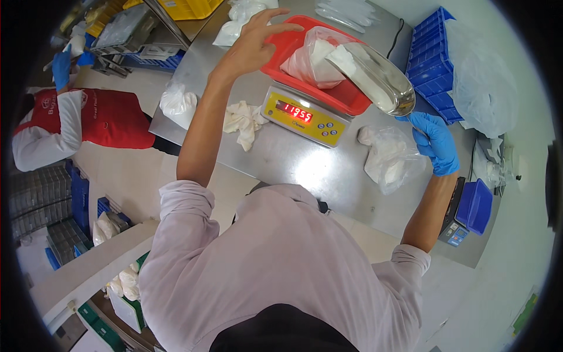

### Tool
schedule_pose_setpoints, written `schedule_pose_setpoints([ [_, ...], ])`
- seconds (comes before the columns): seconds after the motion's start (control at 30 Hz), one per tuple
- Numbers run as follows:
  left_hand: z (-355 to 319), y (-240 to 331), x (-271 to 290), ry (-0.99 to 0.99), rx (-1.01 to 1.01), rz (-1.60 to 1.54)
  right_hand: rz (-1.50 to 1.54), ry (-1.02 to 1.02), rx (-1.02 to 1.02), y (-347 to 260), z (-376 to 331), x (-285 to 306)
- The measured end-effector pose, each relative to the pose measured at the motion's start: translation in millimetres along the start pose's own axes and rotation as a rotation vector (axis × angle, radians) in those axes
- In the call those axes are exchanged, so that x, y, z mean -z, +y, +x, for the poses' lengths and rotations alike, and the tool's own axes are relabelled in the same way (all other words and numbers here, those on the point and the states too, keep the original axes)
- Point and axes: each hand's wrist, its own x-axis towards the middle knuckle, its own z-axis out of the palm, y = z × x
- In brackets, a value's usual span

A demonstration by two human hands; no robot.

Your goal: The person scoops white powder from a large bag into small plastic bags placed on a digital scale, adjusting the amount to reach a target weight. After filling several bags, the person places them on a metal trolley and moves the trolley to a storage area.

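Note:
My left hand (255, 41) is bare, fingers spread, hovering at the near left rim of a red tray (352, 100) that sits on a yellow digital scale (305, 117). In the tray lies a clear plastic bag of white powder (314, 58). My right hand (434, 141), in a blue glove, grips the handle of a metal scoop (381, 79) tilted over the bag, with white powder in it.
On the steel table (305, 170) lie a crumpled white cloth (243, 120), a bag of white powder (390, 155) and another small bag (176, 102). Blue crates (434, 64) stand at the right, a yellow crate (187, 9) at the back. A person in a red vest (105, 120) works at the left.

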Motion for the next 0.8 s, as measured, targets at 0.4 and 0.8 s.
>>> schedule_pose_setpoints([
  [0.4, 2, 4, -13, -0.149, 0.008, -0.089, -0.015, 0.022, -0.009, -5, -2, -4],
  [0.8, 28, 25, -48, -0.211, -0.171, 0.332, -0.065, 0.052, -0.018, -16, -2, -11],
])
